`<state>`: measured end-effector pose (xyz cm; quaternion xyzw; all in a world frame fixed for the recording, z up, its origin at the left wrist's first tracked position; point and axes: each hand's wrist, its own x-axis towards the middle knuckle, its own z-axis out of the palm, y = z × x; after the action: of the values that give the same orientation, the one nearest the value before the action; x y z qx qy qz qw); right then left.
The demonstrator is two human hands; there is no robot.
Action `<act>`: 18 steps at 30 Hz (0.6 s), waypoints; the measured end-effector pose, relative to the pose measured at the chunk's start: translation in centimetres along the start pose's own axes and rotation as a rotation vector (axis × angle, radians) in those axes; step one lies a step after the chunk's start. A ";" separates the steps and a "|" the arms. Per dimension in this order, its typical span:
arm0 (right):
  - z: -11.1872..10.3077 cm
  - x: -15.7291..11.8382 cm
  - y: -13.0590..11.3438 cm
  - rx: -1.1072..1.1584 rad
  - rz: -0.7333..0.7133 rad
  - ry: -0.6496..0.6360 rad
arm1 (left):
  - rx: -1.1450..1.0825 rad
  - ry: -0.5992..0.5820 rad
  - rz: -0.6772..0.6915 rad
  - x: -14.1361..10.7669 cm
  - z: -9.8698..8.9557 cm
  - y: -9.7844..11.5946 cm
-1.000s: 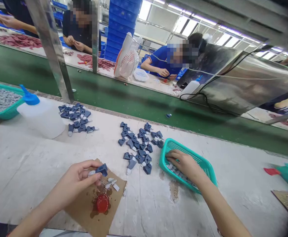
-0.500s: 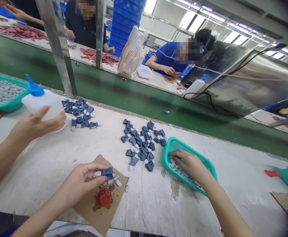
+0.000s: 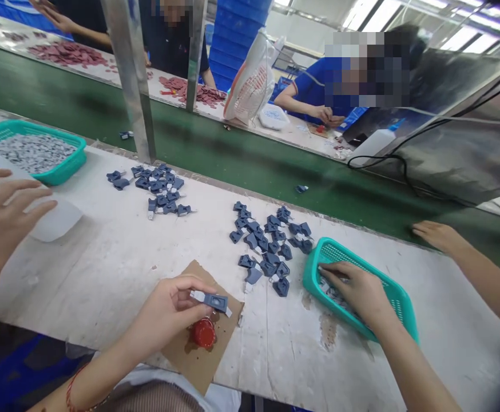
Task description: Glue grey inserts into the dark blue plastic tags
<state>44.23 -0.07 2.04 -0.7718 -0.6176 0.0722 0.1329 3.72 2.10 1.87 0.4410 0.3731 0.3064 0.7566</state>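
My left hand point(image 3: 175, 312) pinches a dark blue part point(image 3: 216, 302) with a light grey piece at its end, held above a brown cardboard sheet point(image 3: 207, 369). On that cardboard a red cap point(image 3: 203, 333) sits in a wet brown stain. My right hand point(image 3: 355, 289) reaches into a green basket point(image 3: 318, 286) of small grey pieces, fingers pressed together at its left end; what they hold is too small to make out. Between the hands and farther back lies a group of dark blue parts point(image 3: 271, 243), with another group point(image 3: 159, 186) to the left.
At left, a co-worker's hand point(image 3: 7, 212) is at a white bottle point(image 3: 56, 220), near another green basket point(image 3: 67, 171). A co-worker's arm point(image 3: 468, 257) reaches in at right. Behind run a green belt point(image 3: 241, 166) and a metal post point(image 3: 130, 74).
The view has shifted, moving most things. The bottle and co-worker's hand at left have moved farther left. Another person's arm has appeared at right. My left hand has turned the blue part slightly.
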 end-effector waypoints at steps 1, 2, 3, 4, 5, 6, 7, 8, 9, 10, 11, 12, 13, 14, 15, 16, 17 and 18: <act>0.1 -0.1 -0.1 0.009 0.028 0.031 | -0.010 0.008 0.009 -0.1 -0.2 0.0; 0.2 -0.3 -0.2 0.016 0.055 0.058 | -0.016 0.018 0.018 -0.2 -0.3 0.0; 0.3 -0.4 -0.3 0.023 0.082 0.078 | -0.019 0.032 0.023 -0.4 -0.6 0.1; 0.3 -0.5 -0.4 0.029 0.108 0.091 | -0.018 0.048 0.022 -0.6 -0.8 0.2; 0.3 -0.5 -0.4 0.033 0.133 0.100 | -0.014 0.070 0.019 -0.8 -1.1 0.2; 0.2 -0.5 -0.4 0.036 0.157 0.108 | -0.006 0.092 0.016 -1.1 -1.4 0.3; 0.1 -0.5 -0.3 0.038 0.181 0.120 | 0.004 0.111 0.011 -1.3 -1.7 0.3; -0.1 -0.5 -0.3 0.038 0.204 0.131 | 0.015 0.126 0.006 -1.6 -2.0 0.3; -0.3 -0.5 -0.2 0.037 0.226 0.140 | 0.026 0.131 0.000 -1.8 -2.3 0.2; -0.5 -0.4 -0.2 0.037 0.244 0.141 | 0.033 0.137 -0.005 -2.0 -2.6 0.1; -0.5 -0.3 -0.2 0.037 0.258 0.132 | 0.033 0.146 -0.010 -2.2 -2.7 0.0; -0.5 -0.2 -0.2 0.037 0.267 0.117 | 0.030 0.158 -0.016 -2.4 -2.9 -0.2; -0.4 0.0 -0.2 0.036 0.271 0.099 | 0.023 0.175 -0.018 -2.5 -2.9 -0.3; -0.3 0.1 -0.2 0.034 0.270 0.083 | 0.015 0.191 -0.015 -2.7 -3.0 -0.4; 0.0 0.3 -0.3 0.032 0.267 0.071 | 0.010 0.204 -0.011 -2.8 -2.9 -0.5; 0.2 0.6 -0.3 0.029 0.263 0.060 | 0.008 0.213 -0.004 -2.9 -2.9 -0.5; 0.4 0.9 -0.3 0.027 0.260 0.052 | 0.009 0.213 0.000 -3.0 -2.8 -0.5; 0.6 1.1 -0.2 0.027 0.259 0.045 | 0.008 0.211 0.005 -3.1 -2.8 -0.4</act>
<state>44.10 1.15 1.56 -0.8447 -0.5086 0.0797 0.1464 -0.17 0.70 1.48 0.4098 0.4510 0.3516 0.7107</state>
